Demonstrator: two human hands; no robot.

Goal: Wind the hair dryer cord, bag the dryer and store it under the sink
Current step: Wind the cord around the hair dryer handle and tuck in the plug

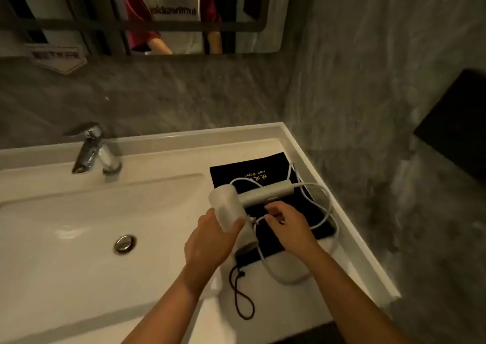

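Your left hand [210,241] wraps the barrel of the white plastic hair dryer [231,206], held just above the flat black fabric drawstring bag [265,171] on the white desk [297,301]. Your right hand [288,224] seems to pinch the loose white cord [324,199] (fingertips blurred).

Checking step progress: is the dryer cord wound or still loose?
Loose. The white cord sprawls in open loops over the black bag and counter; the right hand pinches one strand.
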